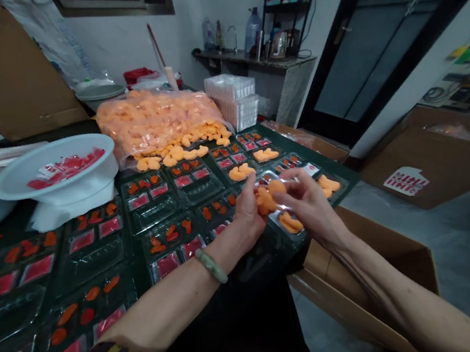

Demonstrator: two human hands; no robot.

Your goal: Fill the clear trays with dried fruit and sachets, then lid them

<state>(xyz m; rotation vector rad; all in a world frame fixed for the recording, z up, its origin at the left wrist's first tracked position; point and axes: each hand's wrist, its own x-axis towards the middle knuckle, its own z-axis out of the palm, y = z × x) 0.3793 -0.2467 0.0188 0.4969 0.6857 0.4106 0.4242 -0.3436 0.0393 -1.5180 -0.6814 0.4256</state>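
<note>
At one o'clock in the head view, the right hand (311,206) pinches a rounded, soft-looking orange piece (277,187) between its fingertips. Just left of that piece, the curled left hand (246,212) grips a small orange clump (265,202); the right hand is nearer the pinched piece. Below them, a glossy dark plastic tray (285,236) cradles curved orange pieces (290,223). At eleven o'clock, a clear plastic bag (157,120) bulges, packed with orange pieces.

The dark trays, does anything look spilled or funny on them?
Yes. A heap of loose orange pieces lies outside the big clear plastic bag, on top of the far edge of the dark trays. It looks spilled because the pieces sit piled up, not set neatly in the tray hollows.
</note>
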